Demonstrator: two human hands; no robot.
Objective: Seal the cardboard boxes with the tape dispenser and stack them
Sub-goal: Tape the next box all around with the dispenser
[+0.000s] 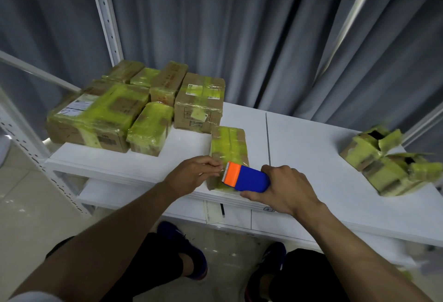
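Here, at lower centre, the right hand (285, 190) is gripping the tape dispenser (247, 177) while the left hand (191, 175) is pinching tape against the cardboard box (229, 148), bracing it for sealing.

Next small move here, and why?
Probably draw the tape out along the box: the left hand seems to pinch the tape end at the teeth of the tape dispenser, which the right hand grips over the box's near end.
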